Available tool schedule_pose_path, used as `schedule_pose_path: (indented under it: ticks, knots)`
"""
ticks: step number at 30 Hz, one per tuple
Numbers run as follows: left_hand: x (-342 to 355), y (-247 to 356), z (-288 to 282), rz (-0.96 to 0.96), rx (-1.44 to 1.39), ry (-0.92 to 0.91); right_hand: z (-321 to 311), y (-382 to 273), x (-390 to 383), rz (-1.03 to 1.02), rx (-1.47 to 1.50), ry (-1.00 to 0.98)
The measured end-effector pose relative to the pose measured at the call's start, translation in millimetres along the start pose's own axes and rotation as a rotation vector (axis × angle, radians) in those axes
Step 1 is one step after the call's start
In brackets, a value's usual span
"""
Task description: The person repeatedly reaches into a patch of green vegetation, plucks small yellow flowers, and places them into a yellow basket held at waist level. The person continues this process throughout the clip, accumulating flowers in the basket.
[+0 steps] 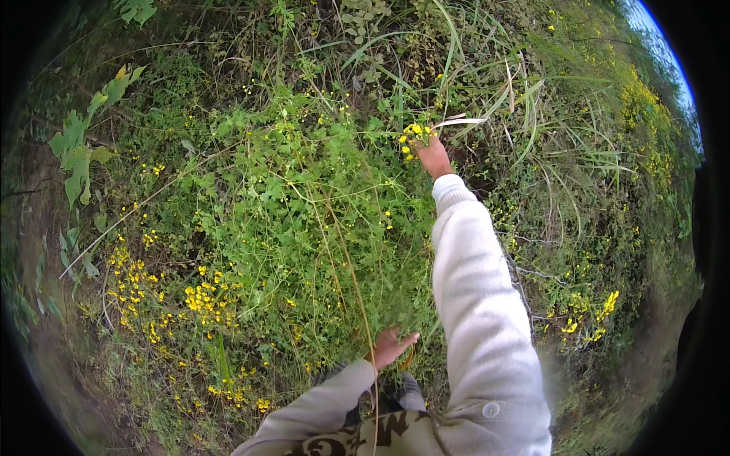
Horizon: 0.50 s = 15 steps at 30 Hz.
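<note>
My right arm stretches far forward in a white sleeve (483, 281). At its end my right hand (435, 157) is closed at a small cluster of yellow flowers (413, 139), which partly covers the fingertips. Close to my body, my left hand (389, 348) is low over the leafy green plants (304, 197), with the thumb held apart from the fingers. I see nothing in that hand. A long thin dry stem (352, 266) runs up past it through the foliage.
More yellow flowers (209, 300) grow at the left, and another bunch (601, 315) is at the right. Long grass blades (532, 114) arch beyond my right hand. A large lobed leaf (76, 152) stands at the far left. A thin bare stalk (152, 201) slants across the plants.
</note>
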<state>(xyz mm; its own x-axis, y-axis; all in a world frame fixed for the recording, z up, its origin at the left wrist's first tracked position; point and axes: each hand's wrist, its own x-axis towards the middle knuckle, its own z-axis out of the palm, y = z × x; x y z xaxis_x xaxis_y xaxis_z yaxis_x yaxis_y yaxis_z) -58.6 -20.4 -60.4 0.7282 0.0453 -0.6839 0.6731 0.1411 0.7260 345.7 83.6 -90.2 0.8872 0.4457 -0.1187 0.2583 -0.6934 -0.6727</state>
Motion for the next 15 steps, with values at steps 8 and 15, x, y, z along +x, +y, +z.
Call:
schedule_pose_path:
  ticks: [8,15]
  knots:
    - [19,-34,14,0.072,0.097,0.038,3,-51,-40,0.173,-0.297,0.142]
    - [39,-54,27,0.161,0.124,0.046,-6,-72,-106,0.258,-0.093,0.387]
